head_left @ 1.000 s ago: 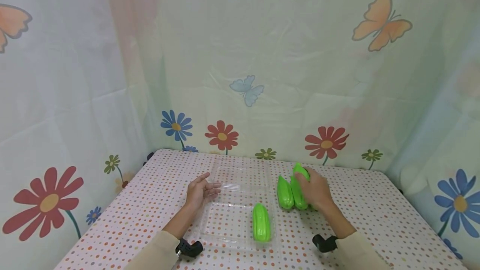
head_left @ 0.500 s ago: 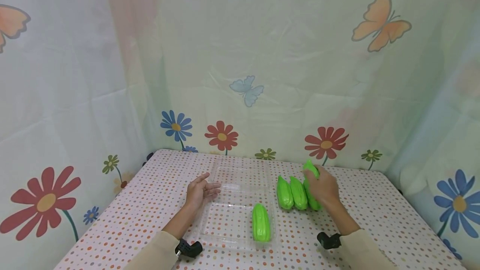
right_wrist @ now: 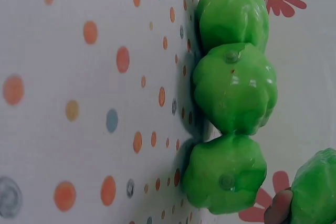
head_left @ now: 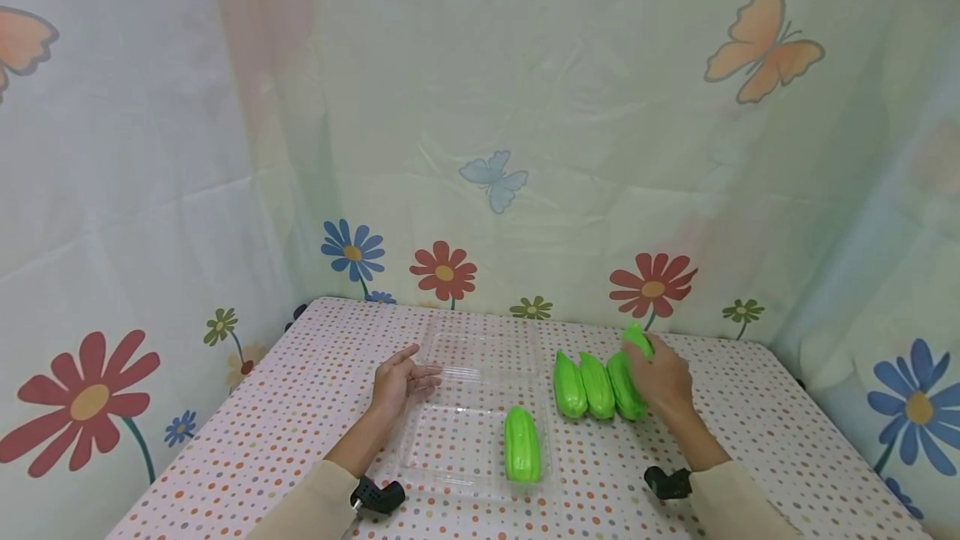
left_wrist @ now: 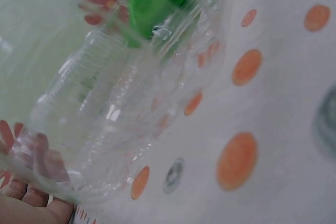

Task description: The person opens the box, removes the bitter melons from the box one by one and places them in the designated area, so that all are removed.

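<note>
In the head view my right hand (head_left: 662,373) grips a green ridged gourd (head_left: 637,341), its pointed end showing past the fingers. The right wrist view shows this held gourd (right_wrist: 316,190) beside the row, with a fingertip against it. Three similar gourds lie side by side just left of that hand: a left one (head_left: 570,387), a middle one (head_left: 597,387) and a right one (head_left: 624,387). Another gourd (head_left: 522,445) lies in the right part of a clear plastic box (head_left: 450,482). My left hand (head_left: 397,383) rests at the box's left side, fingers relaxed.
Behind the box its clear lid (head_left: 480,350) lies folded back on the dotted tablecloth (head_left: 720,423). A curtain (head_left: 570,148) with flowers and butterflies hangs close behind the table's back edge.
My right hand has moved right with the gourd, away from over the row, so the three lying gourds show more fully. The left hand and box have stayed put.
</note>
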The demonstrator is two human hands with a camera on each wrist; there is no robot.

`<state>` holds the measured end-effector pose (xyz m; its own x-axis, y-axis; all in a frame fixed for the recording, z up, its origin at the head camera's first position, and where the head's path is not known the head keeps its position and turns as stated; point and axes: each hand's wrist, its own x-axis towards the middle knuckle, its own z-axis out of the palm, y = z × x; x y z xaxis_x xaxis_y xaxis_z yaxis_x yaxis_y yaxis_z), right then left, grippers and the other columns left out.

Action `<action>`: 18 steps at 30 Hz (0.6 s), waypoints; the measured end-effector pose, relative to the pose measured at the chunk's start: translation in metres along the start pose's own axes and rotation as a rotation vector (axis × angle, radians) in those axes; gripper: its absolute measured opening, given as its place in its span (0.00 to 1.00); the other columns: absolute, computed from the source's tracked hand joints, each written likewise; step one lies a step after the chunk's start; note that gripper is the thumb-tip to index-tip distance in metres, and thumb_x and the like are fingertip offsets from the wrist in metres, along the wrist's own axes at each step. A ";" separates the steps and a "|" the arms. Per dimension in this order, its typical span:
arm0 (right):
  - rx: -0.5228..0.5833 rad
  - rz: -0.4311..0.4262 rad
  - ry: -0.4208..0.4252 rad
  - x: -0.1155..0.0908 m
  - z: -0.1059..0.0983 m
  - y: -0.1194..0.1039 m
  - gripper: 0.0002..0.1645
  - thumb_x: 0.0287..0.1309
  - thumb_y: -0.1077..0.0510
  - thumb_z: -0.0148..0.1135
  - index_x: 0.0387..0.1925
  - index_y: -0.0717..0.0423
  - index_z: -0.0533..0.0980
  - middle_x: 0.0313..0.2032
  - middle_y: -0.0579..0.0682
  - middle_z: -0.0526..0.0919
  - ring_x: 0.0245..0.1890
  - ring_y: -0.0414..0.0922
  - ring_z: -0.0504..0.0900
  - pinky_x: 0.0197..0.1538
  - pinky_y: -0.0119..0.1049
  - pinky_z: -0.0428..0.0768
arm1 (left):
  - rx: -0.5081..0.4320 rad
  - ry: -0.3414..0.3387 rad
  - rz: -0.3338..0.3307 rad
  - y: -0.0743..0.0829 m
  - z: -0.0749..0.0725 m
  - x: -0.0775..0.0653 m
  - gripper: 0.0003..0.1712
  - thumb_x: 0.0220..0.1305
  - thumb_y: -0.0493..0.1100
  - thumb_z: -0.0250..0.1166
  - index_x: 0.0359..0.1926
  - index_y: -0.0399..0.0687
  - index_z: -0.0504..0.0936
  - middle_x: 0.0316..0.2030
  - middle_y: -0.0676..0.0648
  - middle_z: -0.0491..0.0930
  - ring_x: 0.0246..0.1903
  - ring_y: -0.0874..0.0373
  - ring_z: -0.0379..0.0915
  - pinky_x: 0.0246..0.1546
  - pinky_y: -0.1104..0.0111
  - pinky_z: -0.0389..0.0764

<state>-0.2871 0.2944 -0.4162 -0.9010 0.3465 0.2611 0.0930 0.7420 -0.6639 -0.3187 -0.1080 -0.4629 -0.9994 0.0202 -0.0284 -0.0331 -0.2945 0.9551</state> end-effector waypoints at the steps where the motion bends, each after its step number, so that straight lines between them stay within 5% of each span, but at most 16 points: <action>1: -0.006 0.002 0.006 0.000 0.000 0.001 0.42 0.74 0.38 0.45 0.71 0.68 0.63 0.45 0.67 0.78 0.32 0.52 0.75 0.28 0.37 0.70 | -0.001 0.000 0.001 0.000 0.000 0.000 0.36 0.65 0.30 0.45 0.75 0.34 0.59 0.46 0.32 0.86 0.37 0.49 0.88 0.41 0.61 0.86; 7: -0.022 0.012 0.034 0.005 -0.002 0.009 0.38 0.74 0.40 0.46 0.68 0.67 0.67 0.33 0.60 0.76 0.26 0.49 0.72 0.25 0.38 0.67 | -0.008 0.004 0.000 0.001 0.001 0.001 0.36 0.65 0.30 0.45 0.75 0.33 0.58 0.46 0.33 0.86 0.36 0.50 0.88 0.41 0.62 0.86; 13: -0.050 0.040 -0.016 0.007 -0.003 0.016 0.42 0.74 0.38 0.43 0.72 0.68 0.63 0.50 0.71 0.79 0.35 0.56 0.78 0.32 0.46 0.73 | -0.002 -0.003 -0.006 -0.001 -0.001 0.002 0.36 0.65 0.30 0.44 0.75 0.34 0.58 0.47 0.32 0.86 0.35 0.53 0.88 0.42 0.62 0.86; 18: -0.046 0.037 -0.009 0.008 -0.001 0.021 0.38 0.73 0.41 0.47 0.67 0.68 0.67 0.39 0.65 0.80 0.29 0.51 0.76 0.27 0.39 0.68 | 0.004 -0.005 0.002 -0.001 -0.002 0.002 0.36 0.65 0.30 0.45 0.75 0.33 0.58 0.46 0.32 0.86 0.35 0.52 0.88 0.42 0.61 0.86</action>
<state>-0.2916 0.3135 -0.4273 -0.9004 0.3691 0.2304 0.1455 0.7545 -0.6400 -0.3204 -0.1091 -0.4648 -0.9994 0.0247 -0.0249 -0.0310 -0.2904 0.9564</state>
